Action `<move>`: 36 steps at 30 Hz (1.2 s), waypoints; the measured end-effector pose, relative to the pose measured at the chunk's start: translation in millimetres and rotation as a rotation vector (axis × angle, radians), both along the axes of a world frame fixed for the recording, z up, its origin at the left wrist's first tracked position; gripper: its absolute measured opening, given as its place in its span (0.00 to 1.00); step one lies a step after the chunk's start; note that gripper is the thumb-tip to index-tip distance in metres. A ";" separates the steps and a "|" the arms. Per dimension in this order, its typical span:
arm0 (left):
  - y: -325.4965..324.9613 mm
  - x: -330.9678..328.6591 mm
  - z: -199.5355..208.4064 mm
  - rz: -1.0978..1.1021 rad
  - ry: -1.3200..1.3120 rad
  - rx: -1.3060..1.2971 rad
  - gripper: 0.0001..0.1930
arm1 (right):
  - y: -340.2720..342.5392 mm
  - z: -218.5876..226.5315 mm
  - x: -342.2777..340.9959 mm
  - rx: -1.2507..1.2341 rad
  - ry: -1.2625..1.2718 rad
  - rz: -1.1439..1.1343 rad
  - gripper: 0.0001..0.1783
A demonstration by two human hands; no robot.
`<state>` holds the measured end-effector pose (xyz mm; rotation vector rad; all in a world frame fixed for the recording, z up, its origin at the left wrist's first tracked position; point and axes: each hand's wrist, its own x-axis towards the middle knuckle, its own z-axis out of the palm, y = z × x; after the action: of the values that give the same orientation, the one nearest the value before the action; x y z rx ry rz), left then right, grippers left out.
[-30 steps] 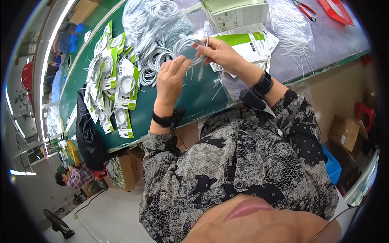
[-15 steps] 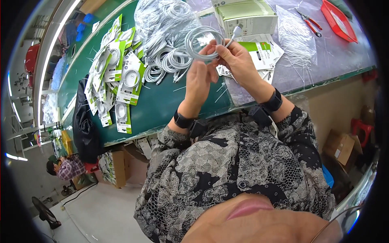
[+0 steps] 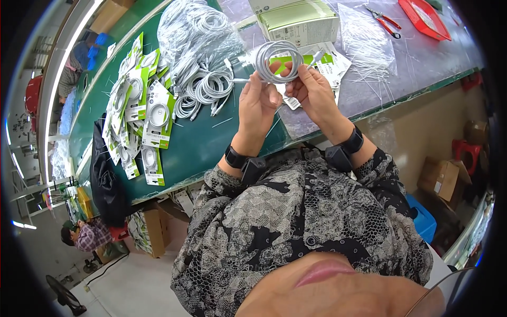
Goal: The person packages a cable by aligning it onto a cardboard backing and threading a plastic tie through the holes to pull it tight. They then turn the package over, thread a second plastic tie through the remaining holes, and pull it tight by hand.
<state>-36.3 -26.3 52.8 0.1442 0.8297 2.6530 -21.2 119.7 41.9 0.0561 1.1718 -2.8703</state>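
Between my two hands, raised over the table, is a coiled white cable (image 3: pixel 274 48). My left hand (image 3: pixel 257 98) pinches the coil's lower left, where one plug end sticks out to the left. My right hand (image 3: pixel 312 92) grips the coil's lower right, and the other connector pokes up beyond the fingers. Loose coiled white cables (image 3: pixel 208 87) lie on the green tabletop to the left of my hands, beside a clear plastic bag (image 3: pixel 187 31) full of more cables. Green-and-white cards (image 3: pixel 327 66) lie partly behind my right hand.
Packed cables on green-and-white cards (image 3: pixel 157 116) pile up at the left. At the back stands a box of cards (image 3: pixel 303 30). To the right are a bag of white ties (image 3: pixel 364 45), red-handled pliers (image 3: pixel 388 24) and a red tray (image 3: pixel 425 20). Black cloth (image 3: pixel 108 174) hangs over the left edge.
My left hand has closed on the coil from below it, and a plug end now points out left. The table's things sit a little further left in view.
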 end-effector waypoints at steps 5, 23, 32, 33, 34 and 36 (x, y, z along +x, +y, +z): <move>-0.1 5.6 -5.7 -0.005 0.006 -0.020 0.22 | 1.9 -6.6 -0.9 -0.094 -0.012 -0.022 0.17; -7.4 -3.1 -14.5 -0.191 -0.096 0.011 0.14 | 9.8 3.4 14.0 -0.013 0.014 0.013 0.20; -11.3 -3.8 -17.6 -0.263 -0.005 0.034 0.11 | 5.4 4.2 20.2 0.050 -0.005 0.051 0.21; -13.6 -3.8 -17.8 -0.260 -0.044 -0.016 0.11 | 5.1 2.4 20.9 0.058 -0.005 0.061 0.21; -15.9 -3.8 -17.7 -0.257 -0.083 -0.066 0.11 | 5.1 0.8 21.6 0.058 -0.007 0.061 0.21; -20.5 -11.3 -26.3 -0.316 -0.042 -0.004 0.11 | 6.4 -2.9 22.3 0.056 -0.028 0.091 0.21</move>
<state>-47.6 -46.8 26.5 0.1999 0.7311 2.3501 1.1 126.1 39.0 0.0427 1.2168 -2.7494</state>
